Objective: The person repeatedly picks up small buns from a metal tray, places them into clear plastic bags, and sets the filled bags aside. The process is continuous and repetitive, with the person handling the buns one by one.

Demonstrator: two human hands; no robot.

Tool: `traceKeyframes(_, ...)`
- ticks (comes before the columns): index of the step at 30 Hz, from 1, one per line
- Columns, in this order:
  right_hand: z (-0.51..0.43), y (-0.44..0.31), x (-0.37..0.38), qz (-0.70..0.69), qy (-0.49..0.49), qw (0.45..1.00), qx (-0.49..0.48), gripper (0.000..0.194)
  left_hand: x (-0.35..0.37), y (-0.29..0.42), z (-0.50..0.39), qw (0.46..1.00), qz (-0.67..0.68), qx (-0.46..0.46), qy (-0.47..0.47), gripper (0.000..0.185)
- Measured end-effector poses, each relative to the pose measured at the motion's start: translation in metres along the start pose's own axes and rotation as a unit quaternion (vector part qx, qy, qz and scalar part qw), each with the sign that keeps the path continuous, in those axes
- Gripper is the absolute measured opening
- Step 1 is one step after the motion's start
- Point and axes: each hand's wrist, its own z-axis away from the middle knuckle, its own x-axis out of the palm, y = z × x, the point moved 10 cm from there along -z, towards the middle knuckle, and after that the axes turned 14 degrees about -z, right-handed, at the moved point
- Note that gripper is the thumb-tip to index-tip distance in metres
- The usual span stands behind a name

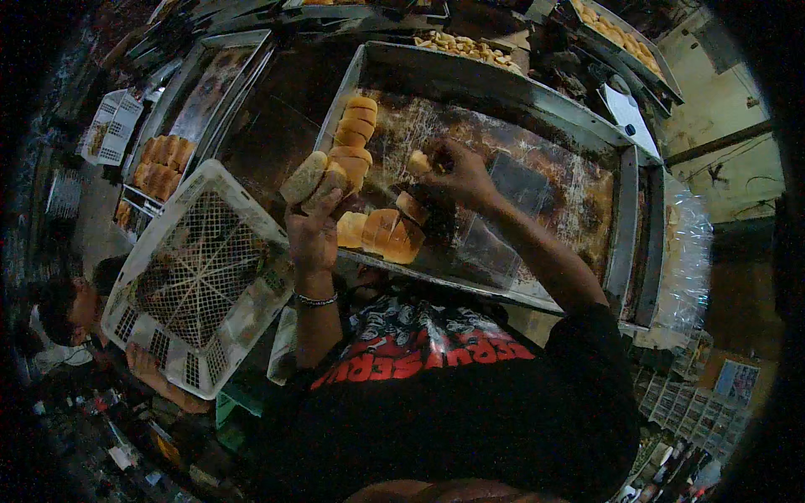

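Observation:
My left hand (pixel 317 236), with a bracelet at the wrist, holds a couple of bread rolls (pixel 307 179), their pale sides towards me, at the left edge of a large metal baking tray (pixel 487 283). Beside the held bread, a row of golden rolls (pixel 356 129) runs along the tray's left wall. Above the scorched tray floor, my right hand (pixel 458 175) has its fingers bent around a small pale piece of bread (pixel 419 162). Larger browned bread pieces (pixel 391 234) rest near the tray's front left corner, one of them tilted.
Another person's hand (pixel 148 368) is at a white plastic crate (pixel 207 276) to my left. Beyond it, a tray holds browned bread (pixel 162 166). Small bread pieces (pixel 468 51) lie behind the large tray. More rolls (pixel 619 34) fill a tray at back right; plastic wrapping (pixel 687 258) lies right.

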Motion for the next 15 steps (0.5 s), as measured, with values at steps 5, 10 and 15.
traceKeyframes(5, 0.014, 0.010, 0.043, 0.084, -0.075, 0.993, 0.034, 0.054, -0.005, -0.011, 0.002, 0.999, -0.030, -0.016, 0.026, 0.053)
traceKeyframes(10, 0.018, 0.036, 0.042, -0.023, -0.055, 0.995, 0.080, 0.061, -0.004, -0.010, 0.006, 0.999, -0.032, -0.014, 0.009, 0.054)
traceKeyframes(15, 0.023, 0.045, 0.060, -0.141, -0.115, 0.977, 0.112, 0.065, -0.005, -0.014, 0.003, 0.998, -0.035, -0.047, 0.009, 0.054)
